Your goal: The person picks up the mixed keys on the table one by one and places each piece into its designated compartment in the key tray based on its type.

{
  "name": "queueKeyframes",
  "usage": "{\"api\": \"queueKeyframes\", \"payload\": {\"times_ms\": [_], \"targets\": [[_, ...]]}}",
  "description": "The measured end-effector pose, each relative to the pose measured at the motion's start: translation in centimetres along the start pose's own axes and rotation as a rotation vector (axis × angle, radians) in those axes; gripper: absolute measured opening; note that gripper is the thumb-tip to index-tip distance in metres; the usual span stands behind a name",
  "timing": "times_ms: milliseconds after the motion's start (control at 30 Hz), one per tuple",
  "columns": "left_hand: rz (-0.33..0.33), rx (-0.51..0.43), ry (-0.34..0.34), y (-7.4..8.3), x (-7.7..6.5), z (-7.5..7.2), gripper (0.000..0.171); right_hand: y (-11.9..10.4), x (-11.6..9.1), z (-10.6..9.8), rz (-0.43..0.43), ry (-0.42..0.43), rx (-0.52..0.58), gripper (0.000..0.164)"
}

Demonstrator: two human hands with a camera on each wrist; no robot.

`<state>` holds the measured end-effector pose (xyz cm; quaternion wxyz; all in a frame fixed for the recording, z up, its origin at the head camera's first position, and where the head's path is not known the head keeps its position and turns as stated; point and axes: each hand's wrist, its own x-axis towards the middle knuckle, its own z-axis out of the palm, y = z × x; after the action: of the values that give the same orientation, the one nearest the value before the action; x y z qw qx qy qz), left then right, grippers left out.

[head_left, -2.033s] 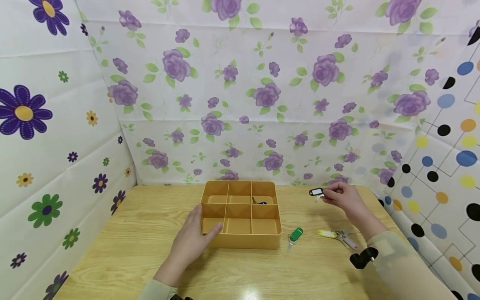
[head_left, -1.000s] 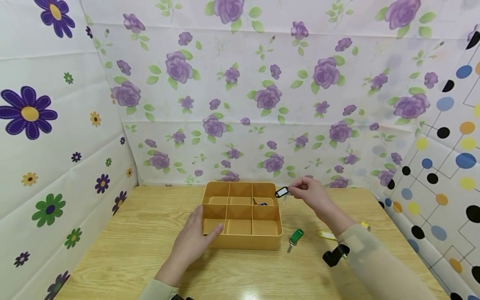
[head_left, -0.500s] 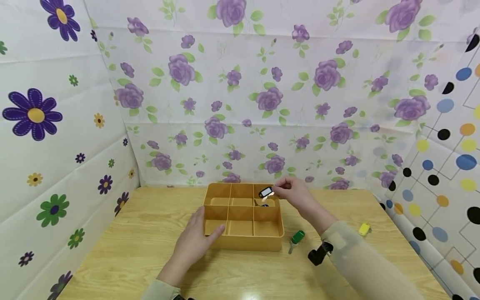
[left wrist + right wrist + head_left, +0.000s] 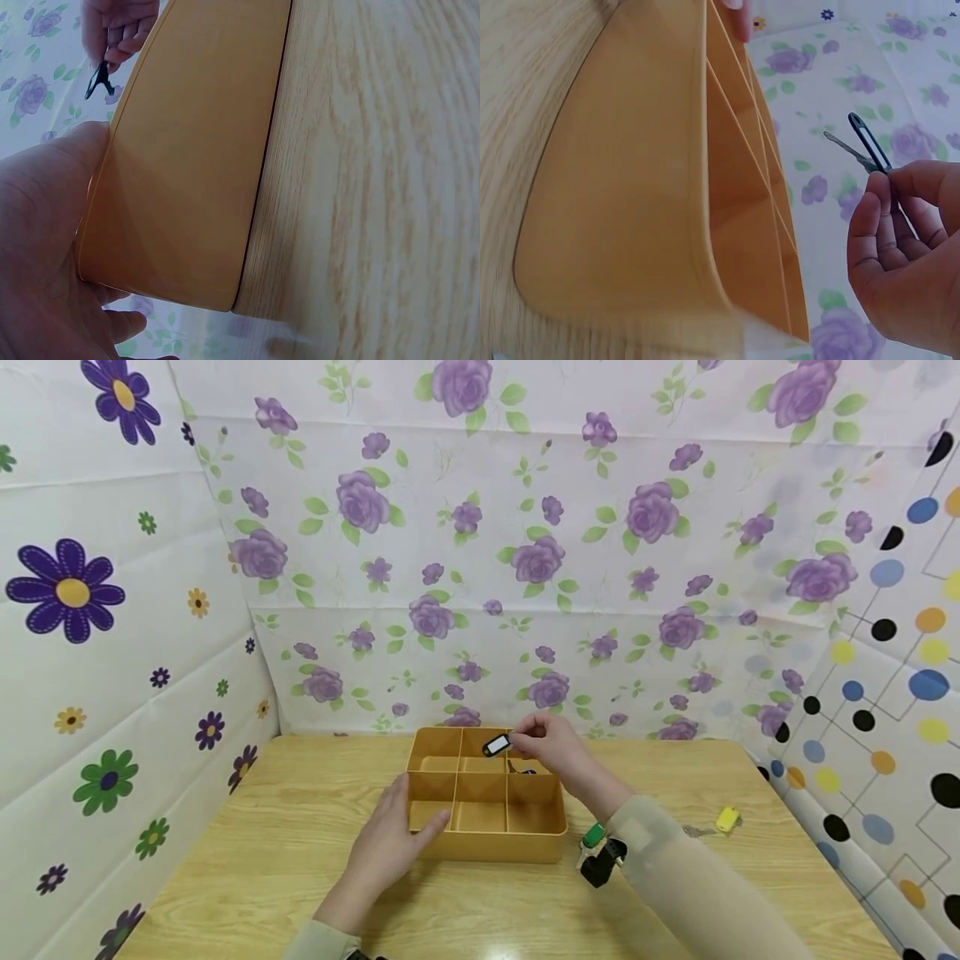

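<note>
My right hand (image 4: 551, 747) pinches a black key tag (image 4: 497, 745) with a white label, above the back middle compartment of the orange divided box (image 4: 487, 847). A key (image 4: 847, 149) hangs from that tag in the right wrist view. My left hand (image 4: 386, 835) holds the box at its front left corner; in the left wrist view the thumb (image 4: 86, 142) lies at the rim and the fingers go round the side. A blue-tagged key (image 4: 522, 768) lies in the back right compartment, partly hidden by the divider and my right hand.
A green key tag (image 4: 593, 836) with a key lies right of the box, partly behind the right wrist's camera. Farther right are a yellow key tag (image 4: 727, 819) and a key (image 4: 697, 832); the sleeve hides part of that area. Flowered cloth (image 4: 420, 568) stands behind the table.
My right hand has carried the black key tag leftward from the table's right side to over the box's back middle compartment. My left hand has stayed on the box.
</note>
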<state>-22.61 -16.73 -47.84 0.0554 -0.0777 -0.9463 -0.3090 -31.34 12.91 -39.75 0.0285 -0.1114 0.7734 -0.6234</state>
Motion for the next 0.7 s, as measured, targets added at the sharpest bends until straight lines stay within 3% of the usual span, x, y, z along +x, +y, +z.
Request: {"api": "queueKeyframes", "payload": {"times_ms": [700], "targets": [[-0.012, 0.001, 0.009, 0.5, -0.3, -0.2, 0.114, 0.7, 2.2, 5.0, 0.02, 0.06, 0.013, 0.004]]}}
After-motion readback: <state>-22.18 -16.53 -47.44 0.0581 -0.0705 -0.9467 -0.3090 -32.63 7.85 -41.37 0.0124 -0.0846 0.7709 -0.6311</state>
